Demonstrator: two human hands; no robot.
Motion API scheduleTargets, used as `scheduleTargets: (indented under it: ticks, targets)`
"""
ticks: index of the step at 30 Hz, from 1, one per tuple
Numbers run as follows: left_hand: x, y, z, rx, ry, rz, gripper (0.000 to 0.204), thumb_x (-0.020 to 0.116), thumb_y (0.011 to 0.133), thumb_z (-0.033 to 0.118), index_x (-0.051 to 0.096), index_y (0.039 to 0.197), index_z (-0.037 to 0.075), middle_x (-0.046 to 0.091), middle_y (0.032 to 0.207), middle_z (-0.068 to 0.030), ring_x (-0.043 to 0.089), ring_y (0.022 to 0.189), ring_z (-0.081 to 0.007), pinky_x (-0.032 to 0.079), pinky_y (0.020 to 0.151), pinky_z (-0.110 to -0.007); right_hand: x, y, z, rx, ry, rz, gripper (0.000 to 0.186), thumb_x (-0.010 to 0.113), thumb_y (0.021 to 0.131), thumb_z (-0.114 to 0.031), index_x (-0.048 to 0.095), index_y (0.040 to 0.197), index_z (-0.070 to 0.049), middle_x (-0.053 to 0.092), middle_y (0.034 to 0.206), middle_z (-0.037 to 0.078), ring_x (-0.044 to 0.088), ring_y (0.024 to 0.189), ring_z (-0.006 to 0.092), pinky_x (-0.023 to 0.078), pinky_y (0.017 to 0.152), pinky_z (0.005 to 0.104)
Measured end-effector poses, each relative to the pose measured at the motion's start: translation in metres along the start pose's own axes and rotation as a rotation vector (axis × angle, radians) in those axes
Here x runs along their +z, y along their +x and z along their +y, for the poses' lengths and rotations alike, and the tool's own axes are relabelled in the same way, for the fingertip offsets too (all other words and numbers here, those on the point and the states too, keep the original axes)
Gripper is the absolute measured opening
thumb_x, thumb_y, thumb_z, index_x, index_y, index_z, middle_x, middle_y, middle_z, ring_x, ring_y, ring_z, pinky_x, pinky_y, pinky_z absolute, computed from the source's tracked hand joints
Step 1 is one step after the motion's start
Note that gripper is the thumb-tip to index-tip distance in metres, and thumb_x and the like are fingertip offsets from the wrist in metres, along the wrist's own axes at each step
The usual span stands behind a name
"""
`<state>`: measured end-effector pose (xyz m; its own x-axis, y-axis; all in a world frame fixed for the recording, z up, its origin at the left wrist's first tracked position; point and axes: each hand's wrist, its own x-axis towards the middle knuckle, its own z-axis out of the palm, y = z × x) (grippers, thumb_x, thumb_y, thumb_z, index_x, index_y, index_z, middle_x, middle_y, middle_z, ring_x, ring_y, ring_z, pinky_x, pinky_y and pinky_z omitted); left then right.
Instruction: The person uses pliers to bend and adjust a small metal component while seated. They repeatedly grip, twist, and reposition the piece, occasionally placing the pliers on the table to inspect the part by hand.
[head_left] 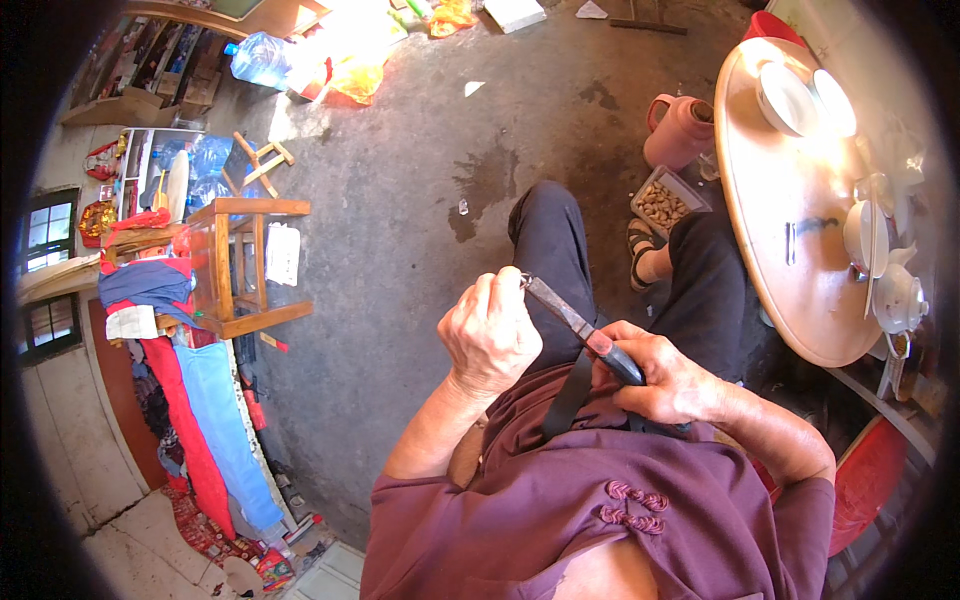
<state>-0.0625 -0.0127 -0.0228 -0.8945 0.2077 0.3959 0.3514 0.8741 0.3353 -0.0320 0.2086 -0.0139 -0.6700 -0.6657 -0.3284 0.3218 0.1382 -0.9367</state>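
My left hand (pixel 490 330) is closed, fingertips pinched at the far end of a worn metal tool (pixel 563 315) with reddish marks and a black handle (pixel 625 366); whatever small piece it holds there is too small to make out. My right hand (pixel 658 378) is wrapped round that handle, thumb along it, holding the tool at a slant over my lap. A dark strap-like piece (pixel 565 400) hangs below, between my hands. My dark-trousered legs (pixel 548 240) are behind them.
To the right stand a round table (pixel 765 270) with bowls and a teapot, a pink flask (pixel 680 135) and a tub of nuts (pixel 662 205). At left are a wooden stool (pixel 255 320), cloth piles (pixel 145 290) and water bottles (pixel 260 60). A red seat (pixel 870 480) is beside me.
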Motion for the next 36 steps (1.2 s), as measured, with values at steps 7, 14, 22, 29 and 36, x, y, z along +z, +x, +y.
scheduleTargets:
  ticks: [7,14,22,29,36]
  targets:
    - [0.0,0.004,0.003,-0.053,0.037,-0.005,0.013,0.058,0.08,0.004,0.06,0.093,0.003,0.059,0.074,-0.0113,0.061,0.063,-0.0313,0.049,0.055,-0.038,0.004,0.003,-0.007,-0.092,-0.144,0.067,0.02,0.056,0.068,0.001,0.059,0.088,0.004,0.052,0.101,0.015,0.057,0.088,0.0268,0.048,0.079,0.0347]
    - [0.001,0.005,0.007,-0.066,0.001,-0.012,0.012,0.058,0.08,0.004,0.06,0.093,0.004,0.06,0.075,-0.0117,0.062,0.065,-0.0318,0.05,0.056,-0.039,0.004,-0.001,-0.008,-0.087,-0.299,0.141,0.032,0.054,0.067,0.004,0.057,0.099,0.005,0.051,0.104,0.02,0.056,0.093,0.0352,0.047,0.085,0.0378]
    - [0.007,0.006,0.013,-0.069,0.015,0.024,0.013,0.058,0.08,0.004,0.059,0.093,0.003,0.059,0.075,-0.0117,0.062,0.064,-0.0313,0.05,0.056,-0.037,0.007,-0.002,-0.004,-0.169,-0.944,0.389,0.034,0.067,0.062,-0.007,0.057,0.092,0.007,0.049,0.107,0.02,0.049,0.097,0.0342,0.041,0.082,0.0403]
    - [0.012,0.007,0.016,-0.055,0.029,0.022,0.013,0.059,0.08,0.003,0.059,0.093,0.002,0.059,0.074,-0.0115,0.062,0.064,-0.0314,0.05,0.055,-0.038,0.007,-0.006,-0.004,-0.108,-0.724,0.35,0.034,0.068,0.062,-0.005,0.059,0.092,0.006,0.05,0.108,0.021,0.049,0.1,0.0356,0.043,0.085,0.0419]
    - [0.009,0.013,0.003,-0.11,-0.052,0.08,0.01,0.057,0.084,0.005,0.061,0.093,0.002,0.062,0.076,-0.0142,0.063,0.065,-0.0347,0.049,0.055,-0.04,0.008,-0.009,-0.002,-0.183,-0.954,0.425,0.031,0.067,0.059,-0.005,0.059,0.087,0.004,0.051,0.107,0.019,0.049,0.097,0.0344,0.042,0.081,0.0419]
